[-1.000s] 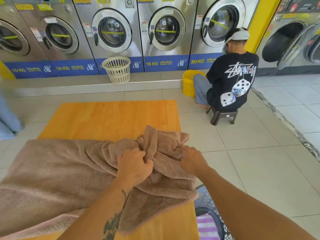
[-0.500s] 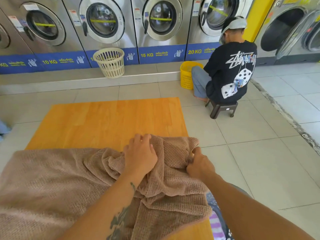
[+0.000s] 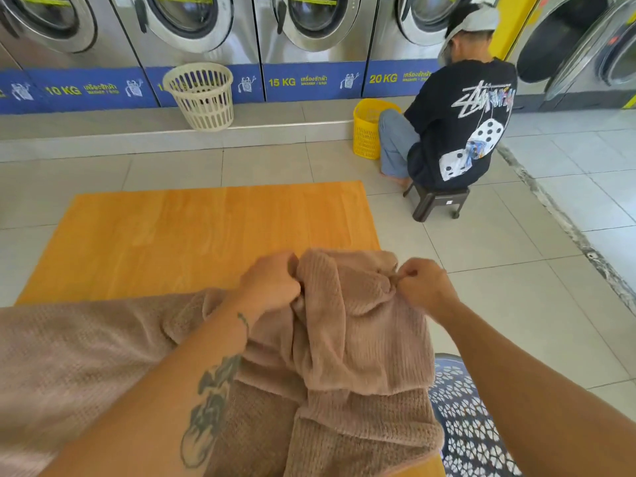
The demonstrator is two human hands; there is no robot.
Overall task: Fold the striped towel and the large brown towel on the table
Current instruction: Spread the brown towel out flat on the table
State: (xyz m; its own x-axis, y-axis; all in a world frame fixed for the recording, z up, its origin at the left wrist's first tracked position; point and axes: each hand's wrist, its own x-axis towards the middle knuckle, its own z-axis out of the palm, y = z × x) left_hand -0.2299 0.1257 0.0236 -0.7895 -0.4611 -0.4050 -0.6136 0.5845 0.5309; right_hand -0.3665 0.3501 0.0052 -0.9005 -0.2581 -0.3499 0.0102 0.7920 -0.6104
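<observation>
Along the far wall, a row of steel front-loading washing machines [image 3: 309, 36], blue capacity labels below the doors. On the tiled floor in front, a low orange wooden table [image 3: 206, 235], far half bare. Across the near half of the table, the large brown towel [image 3: 361, 339]: flat to the left, bunched and rumpled to the right, right end past the table's edge. Beyond the table to the right, a seated person [image 3: 461, 125] in a dark printed shirt, back to the camera. Lower right, beside the table, part of a blue patterned basket [image 3: 471, 425]. On the step before the machines, a cream slatted basket [image 3: 201, 94]. Just beside the seated person, a yellow basket [image 3: 366, 132]; beneath that person, a small dark stool [image 3: 435, 201]. Left hand [image 3: 272, 284] with fingers curled, gripping a raised fold at the towel's far edge. Right hand [image 3: 425, 287] near it, thumb and fingers pinching the towel's edge further right.
</observation>
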